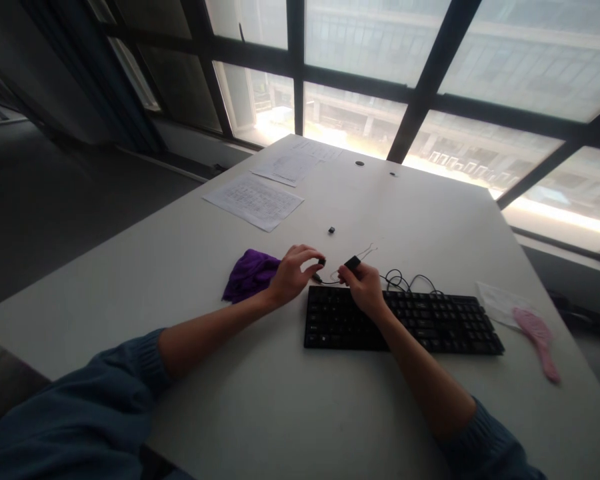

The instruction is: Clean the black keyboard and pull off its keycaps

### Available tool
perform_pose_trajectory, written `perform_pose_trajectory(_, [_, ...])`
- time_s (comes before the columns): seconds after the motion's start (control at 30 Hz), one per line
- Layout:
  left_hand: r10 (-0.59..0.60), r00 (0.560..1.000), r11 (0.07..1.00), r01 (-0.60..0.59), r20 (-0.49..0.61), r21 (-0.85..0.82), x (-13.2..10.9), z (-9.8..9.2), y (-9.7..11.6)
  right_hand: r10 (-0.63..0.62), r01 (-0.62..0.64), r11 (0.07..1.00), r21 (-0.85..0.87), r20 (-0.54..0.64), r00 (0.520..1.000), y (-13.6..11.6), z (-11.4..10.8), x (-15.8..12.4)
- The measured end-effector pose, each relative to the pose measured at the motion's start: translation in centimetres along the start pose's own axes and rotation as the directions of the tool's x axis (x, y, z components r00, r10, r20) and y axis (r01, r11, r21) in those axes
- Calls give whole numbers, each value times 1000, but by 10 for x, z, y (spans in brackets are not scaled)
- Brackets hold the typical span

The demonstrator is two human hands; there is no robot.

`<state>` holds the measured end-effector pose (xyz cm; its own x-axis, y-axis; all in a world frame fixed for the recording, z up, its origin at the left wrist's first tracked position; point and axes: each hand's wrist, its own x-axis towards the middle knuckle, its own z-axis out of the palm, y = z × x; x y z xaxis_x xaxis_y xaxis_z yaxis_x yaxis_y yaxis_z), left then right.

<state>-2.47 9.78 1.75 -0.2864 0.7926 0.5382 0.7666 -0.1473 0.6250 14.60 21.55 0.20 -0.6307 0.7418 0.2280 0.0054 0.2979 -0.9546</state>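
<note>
Between thumb and fingers, my left hand [293, 275] pinches a small black keycap-like piece [321, 261]. My right hand [365, 285] grips a flat black object [353, 263], with thin bent wires [367, 251] sticking out past it; its exact kind is unclear. The right wrist hangs over a black keyboard [430, 323], whose cable [403, 280] lies coiled behind it, with a plug [317, 277] just below my left fingertips. Another small dark piece [331, 230] lies on the table beyond both hands. Left of my left hand is a crumpled purple cloth [250, 275].
Printed sheets [257, 199] lie at the far left of the white table [290, 400]. At the right are a pink hairbrush [536, 337] and a clear plastic bag [500, 303]. A round cable hole [359, 163] sits near the back edge, before large windows.
</note>
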Motion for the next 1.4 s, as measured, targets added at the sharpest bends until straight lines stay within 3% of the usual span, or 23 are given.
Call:
perform_pose_trajectory(0.17, [-2,1000,998,1,6,66,67,9,-25,-13,13,1000,-11,15,1000,3,1,-1])
perform_pose_trajectory(0.3, [-34,993,991,20,112,132,114,39,-55,-9,9,1000,10,25,1000,4,1,-1])
perform_pose_trajectory(0.4, [-54,978,982,15,203,187,132,61,-76,-8,8,1000,9,22,1000,4,1,0])
perform_pose_trajectory(0.53, [-88,965,973,30,247,230,140,76,-91,-10,10,1000,-2,27,1000,5,1,0])
perform_pose_trajectory(0.73, [-113,962,974,59,247,218,140,81,-95,-17,18,1000,-21,41,999,7,0,0])
perform_pose_trajectory(0.9, [-105,960,978,52,259,204,143,74,-99,-10,11,1000,-21,42,999,5,0,0])
perform_pose_trajectory(1.1, [-101,924,992,62,369,114,149,59,-112,0,2,999,-33,48,999,4,0,0])
perform_pose_trajectory(1.4, [-133,928,989,100,349,111,154,62,-123,-4,6,1000,-30,55,998,5,-1,0])
